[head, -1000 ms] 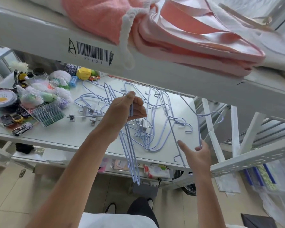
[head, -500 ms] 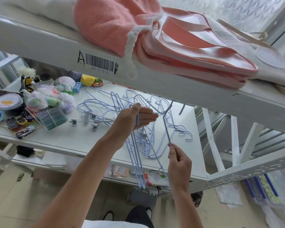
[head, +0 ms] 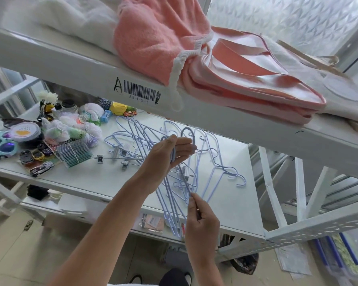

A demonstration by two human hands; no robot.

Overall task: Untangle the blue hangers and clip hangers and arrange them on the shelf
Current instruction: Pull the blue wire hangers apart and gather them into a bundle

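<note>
Blue wire hangers point(head: 172, 195) hang in a bunch at the middle of the frame, gathered by their hooks in the left hand point(head: 167, 159), whose fingers curl round the hook ends while the bodies of the hangers trail down past the front edge of the white shelf point(head: 232, 205). The right hand point(head: 201, 221), lower and just right of centre, pinches the thin wire of one hanger between thumb and fingertips, its hook point(head: 188, 134) arching up behind the left hand's fingers. More blue hangers point(head: 219, 172) lie tangled on the shelf behind the hands, one hook reaching toward the right. Metal clip hangers point(head: 120, 156) lie flat on the shelf to the left of the left hand, their clips pointing down-frame.

Farther left on the same shelf sits a crowd of small goods: a pack of green-tipped sticks point(head: 74, 153), toy cars point(head: 37, 162), blue sunglasses point(head: 4, 145), a round tin point(head: 24, 131), netted pouches point(head: 70, 129) and a red toy car point(head: 130, 113) near the back. Above, across the upper half of the frame, runs a white metal shelf beam point(head: 70, 73) with a barcode label point(head: 140, 92) and a handwritten letter A. On top of it rest pink folded cloth point(head: 215, 65) and white fabric point(head: 70, 19). White perforated rack rails point(head: 318, 226) cross the lower right, and beige floor tiles point(head: 19, 254) show at the lower left.
</note>
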